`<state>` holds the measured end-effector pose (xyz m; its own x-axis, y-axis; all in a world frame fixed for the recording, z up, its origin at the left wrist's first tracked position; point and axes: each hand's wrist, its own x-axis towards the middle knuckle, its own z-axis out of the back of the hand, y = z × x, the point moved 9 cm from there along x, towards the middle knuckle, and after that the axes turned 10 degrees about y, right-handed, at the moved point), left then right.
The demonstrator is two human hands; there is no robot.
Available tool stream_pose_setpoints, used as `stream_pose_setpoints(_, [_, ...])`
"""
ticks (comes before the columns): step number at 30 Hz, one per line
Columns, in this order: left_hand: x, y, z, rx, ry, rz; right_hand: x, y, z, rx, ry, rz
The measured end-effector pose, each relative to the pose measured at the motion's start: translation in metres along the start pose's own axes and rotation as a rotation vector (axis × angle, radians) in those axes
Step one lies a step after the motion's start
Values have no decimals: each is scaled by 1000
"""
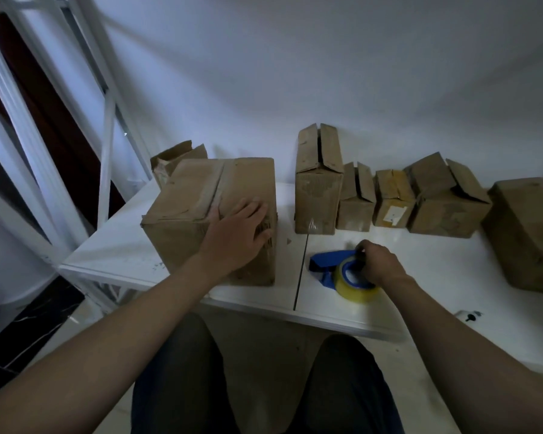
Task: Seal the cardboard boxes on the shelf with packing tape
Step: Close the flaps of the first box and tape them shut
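Note:
A large cardboard box (195,195) with tape along its top seam stands on the white shelf (420,270) at the left. My left hand (235,233) lies flat on its top right corner, fingers spread. To the right, a blue tape dispenser (329,261) with a yellowish tape roll (355,285) lies on the shelf. My right hand (378,261) grips the dispenser by the roll.
Along the wall stand a tall box (318,180) with open flaps, two small boxes (356,198) (392,198), a bigger open one (445,198) and a closed one (527,227) at the far right. Another open box (170,161) sits behind the large one. White shelf frame (107,145) rises at left.

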<state>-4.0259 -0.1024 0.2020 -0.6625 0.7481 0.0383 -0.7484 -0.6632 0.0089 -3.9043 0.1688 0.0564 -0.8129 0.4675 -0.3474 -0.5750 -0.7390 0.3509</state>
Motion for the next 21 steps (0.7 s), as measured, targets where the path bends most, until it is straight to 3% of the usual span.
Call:
stream_pose_setpoints(7, [3, 4, 1, -81, 39, -5, -33, 26, 49, 317, -163, 101])
stream_pose_setpoints(10, [1, 14, 14, -300, -38, -29, -56, 53, 83, 490, -275, 204])
stream_pose_setpoints(12, [-3, 26, 30, -445, -122, 6, -72, 74, 106, 530, -339, 264])
stream_pose_setpoints(16, [-5, 48, 54, -477, -175, 154, -99, 107, 143, 604, -431, 359])
stream_pose_setpoints(21, [-1, 54, 44, -1282, 138, 269, -122, 148, 168, 550, -468, 443])
